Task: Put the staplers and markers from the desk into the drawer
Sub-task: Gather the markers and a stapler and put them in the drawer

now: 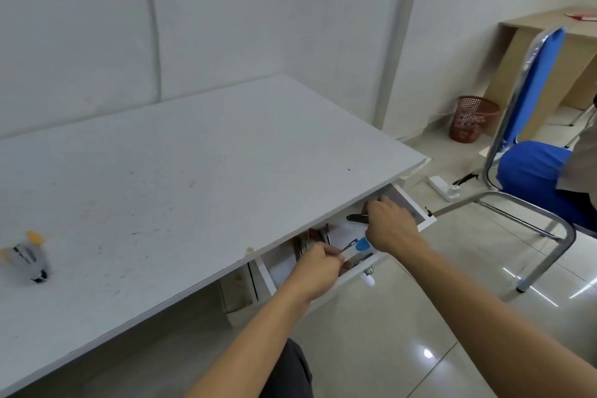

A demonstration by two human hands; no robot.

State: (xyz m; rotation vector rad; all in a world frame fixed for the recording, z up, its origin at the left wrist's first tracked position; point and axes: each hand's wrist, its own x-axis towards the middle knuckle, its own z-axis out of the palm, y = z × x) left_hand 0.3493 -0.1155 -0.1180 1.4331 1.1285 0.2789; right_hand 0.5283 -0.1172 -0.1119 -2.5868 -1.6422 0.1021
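The drawer is pulled out from under the right front edge of the desk, and both hands are inside it. The left hand sits at the drawer's near left part, fingers curled around a thin item with a blue end; it is too small and blurred to say whether it is a marker. The right hand is deeper in the drawer toward its right end, curled closed beside a black item that pokes out from under its fingers; whether it grips that item I cannot tell. Between the hands, on the drawer floor, lie white paper and a light blue piece. Left of the paper, dark and red metal items lie partly hidden under the desk edge. A white knob sticks out from the drawer front, below the left hand.

Well left of the drawer, near the desk's left edge, a grey stapler rests on the desk with yellow items just beside it, blurred.

Right of the drawer, on the tiled floor, stands a blue chair, with a power strip near its legs. Beyond the chair, by the wall, is a red wastebasket.
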